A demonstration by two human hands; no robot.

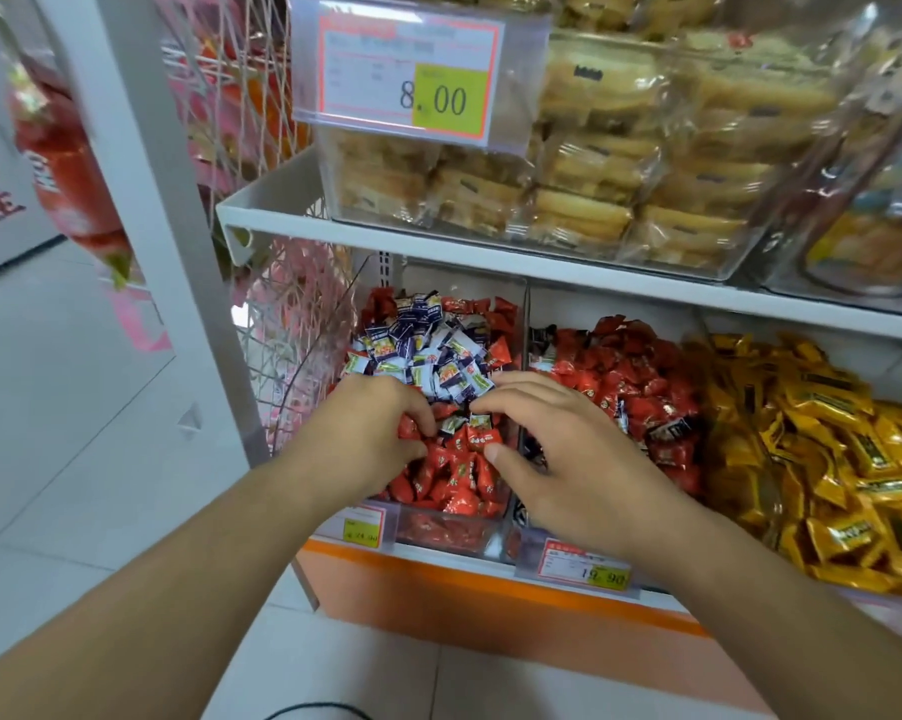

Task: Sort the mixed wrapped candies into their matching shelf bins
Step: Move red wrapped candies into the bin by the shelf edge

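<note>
- Shop shelving formed the setting: a white upper shelf (490, 252) above the hands carried clear tubs of wrapped biscuits (620, 163) and a price tag (412, 70), with pale floor tiles below the arms.
- Both hands worked in the left clear bin (438, 532), directly ahead of them, which held red candies (454, 480) at the front and a heap of blue-and-white candies (428, 350) just beyond the fingertips.
- The left hand (370, 433) had its fingers curled down into the red candies; whether it actually held any could not be told.
- The right hand (547, 439) lay beside it, fingers spread and loosely bent over the pile, thumb touching a red wrapper, gripping nothing plainly.
- To the right of the right hand stood the middle bin (521, 550) of mostly red candies, with some dark wrappers among them, and further right a bin of yellow candies (828, 459).
- Judged step: picking one sort out of the mixed left bin.
- The next move appeared to call for closing on a handful of one sort and carrying it to its matching bin without dragging others along.
</note>
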